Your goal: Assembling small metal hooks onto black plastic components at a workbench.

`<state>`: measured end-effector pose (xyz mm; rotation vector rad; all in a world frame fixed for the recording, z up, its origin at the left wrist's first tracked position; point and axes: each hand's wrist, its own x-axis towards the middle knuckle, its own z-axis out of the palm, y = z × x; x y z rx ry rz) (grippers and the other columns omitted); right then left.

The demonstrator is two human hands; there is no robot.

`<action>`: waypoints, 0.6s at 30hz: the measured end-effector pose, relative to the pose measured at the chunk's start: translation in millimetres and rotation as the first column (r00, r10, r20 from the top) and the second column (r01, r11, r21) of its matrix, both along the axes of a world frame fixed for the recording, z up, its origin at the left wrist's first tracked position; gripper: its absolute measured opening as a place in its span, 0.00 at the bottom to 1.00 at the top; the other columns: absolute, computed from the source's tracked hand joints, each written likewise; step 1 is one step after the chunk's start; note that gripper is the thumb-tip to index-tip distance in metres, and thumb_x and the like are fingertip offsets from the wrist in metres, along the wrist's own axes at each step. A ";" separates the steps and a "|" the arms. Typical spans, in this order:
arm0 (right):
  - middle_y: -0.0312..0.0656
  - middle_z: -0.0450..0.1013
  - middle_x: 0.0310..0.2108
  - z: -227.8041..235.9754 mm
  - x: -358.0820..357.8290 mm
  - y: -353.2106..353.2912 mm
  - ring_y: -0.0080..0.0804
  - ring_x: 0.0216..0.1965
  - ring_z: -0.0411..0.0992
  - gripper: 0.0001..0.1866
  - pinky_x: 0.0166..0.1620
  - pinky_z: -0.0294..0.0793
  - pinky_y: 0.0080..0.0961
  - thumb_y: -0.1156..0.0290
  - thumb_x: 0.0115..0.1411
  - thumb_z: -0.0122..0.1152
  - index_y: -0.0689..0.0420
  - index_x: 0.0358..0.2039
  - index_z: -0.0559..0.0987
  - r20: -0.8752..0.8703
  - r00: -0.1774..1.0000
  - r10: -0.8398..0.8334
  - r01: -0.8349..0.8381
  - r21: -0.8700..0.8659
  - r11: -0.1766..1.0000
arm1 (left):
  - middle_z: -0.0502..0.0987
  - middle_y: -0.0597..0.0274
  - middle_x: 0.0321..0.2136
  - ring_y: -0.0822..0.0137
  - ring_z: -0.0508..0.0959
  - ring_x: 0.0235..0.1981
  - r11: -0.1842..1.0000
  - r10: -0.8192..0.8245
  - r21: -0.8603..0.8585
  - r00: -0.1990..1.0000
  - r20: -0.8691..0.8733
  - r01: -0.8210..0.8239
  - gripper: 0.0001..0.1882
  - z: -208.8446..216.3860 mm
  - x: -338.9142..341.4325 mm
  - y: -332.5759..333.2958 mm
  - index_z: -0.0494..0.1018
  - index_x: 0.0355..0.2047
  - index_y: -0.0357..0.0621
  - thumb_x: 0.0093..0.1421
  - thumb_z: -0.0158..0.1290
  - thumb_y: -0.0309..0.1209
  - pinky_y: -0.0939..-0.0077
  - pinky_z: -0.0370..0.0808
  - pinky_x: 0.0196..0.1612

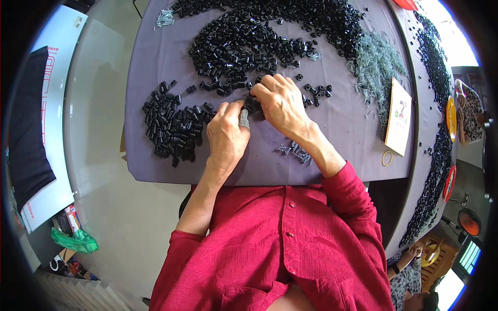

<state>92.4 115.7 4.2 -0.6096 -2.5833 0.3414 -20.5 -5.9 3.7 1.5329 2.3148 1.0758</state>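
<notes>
I see a bench (332, 124) draped in grey-purple cloth over a pale floor (109, 155). Two hands meet at frame centre: my left hand (226, 136) and right hand (280, 103) both pinch one small black part (252, 105). Black parts (244, 41) lie heaped, too many to count; one screw cluster (294, 150) sits lower right of them.

Cream card (400, 117) at table's right, perhaps green bag (75, 242) lower left
</notes>
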 end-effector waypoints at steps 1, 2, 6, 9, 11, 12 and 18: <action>0.37 0.68 0.28 -1.0 1.0 -0.8 0.37 0.34 0.68 0.03 0.38 0.67 0.33 0.72 0.48 0.56 0.52 0.25 0.77 0.010 1.000 0.000 0.000 0.016 1.000 | 0.77 0.51 0.31 0.48 0.79 0.32 1.000 -0.011 -0.002 1.000 -0.002 0.011 0.11 0.3 -0.3 0.9 0.76 0.39 0.39 0.54 0.56 0.21 0.61 0.75 0.36; 0.36 0.68 0.28 -2.0 1.6 -1.3 0.36 0.34 0.68 0.03 0.38 0.66 0.32 0.71 0.48 0.56 0.52 0.25 0.77 0.018 1.000 -0.002 0.001 0.031 1.000 | 0.77 0.51 0.31 0.48 0.79 0.32 1.000 -0.011 -0.002 1.000 -0.002 0.011 0.11 -0.1 -1.0 1.2 0.76 0.39 0.39 0.54 0.56 0.21 0.61 0.75 0.36; 0.36 0.67 0.27 -7.5 -0.5 -2.4 0.35 0.34 0.68 0.02 0.38 0.66 0.32 0.71 0.49 0.56 0.52 0.23 0.77 -0.015 1.000 -0.010 0.011 0.042 0.999 | 0.75 0.50 0.35 0.47 0.79 0.34 0.997 -0.060 -0.057 0.998 -0.006 0.060 0.20 0.5 -1.8 0.0 0.74 0.43 0.38 0.47 0.53 0.17 0.58 0.76 0.38; 0.35 0.67 0.27 -7.4 -0.3 -2.7 0.35 0.34 0.68 0.02 0.38 0.65 0.32 0.71 0.49 0.56 0.52 0.22 0.77 0.004 1.000 -0.017 0.017 0.043 0.999 | 0.75 0.50 0.35 0.47 0.79 0.34 0.995 -0.067 -0.071 0.998 -0.022 0.065 0.20 2.6 -1.0 0.9 0.74 0.43 0.38 0.47 0.53 0.17 0.58 0.76 0.38; 0.36 0.67 0.27 -6.5 -0.7 -2.5 0.35 0.34 0.67 0.01 0.39 0.65 0.33 0.71 0.48 0.57 0.53 0.22 0.76 0.003 0.999 -0.039 0.039 0.046 0.998 | 0.75 0.51 0.35 0.47 0.79 0.34 0.994 -0.071 -0.083 0.997 -0.036 0.068 0.20 3.4 -0.7 1.0 0.74 0.43 0.39 0.47 0.53 0.18 0.58 0.76 0.38; 0.36 0.67 0.27 -6.5 0.0 -2.5 0.35 0.34 0.67 0.01 0.39 0.65 0.33 0.71 0.48 0.57 0.53 0.22 0.76 0.003 0.999 -0.039 0.038 0.045 0.998 | 0.75 0.51 0.35 0.48 0.79 0.34 0.994 -0.063 -0.094 0.997 -0.037 0.059 0.20 3.9 -0.6 0.9 0.74 0.43 0.39 0.47 0.54 0.18 0.59 0.76 0.37; 0.39 0.68 0.28 -4.4 13.8 -4.2 0.40 0.33 0.68 0.07 0.38 0.66 0.35 0.76 0.50 0.61 0.56 0.30 0.74 -0.053 0.997 -0.063 0.065 0.027 0.998 | 0.76 0.53 0.34 0.49 0.79 0.33 0.997 -0.025 -0.078 0.998 -0.054 0.021 0.17 3.1 -1.1 -0.6 0.76 0.42 0.42 0.50 0.54 0.18 0.60 0.76 0.36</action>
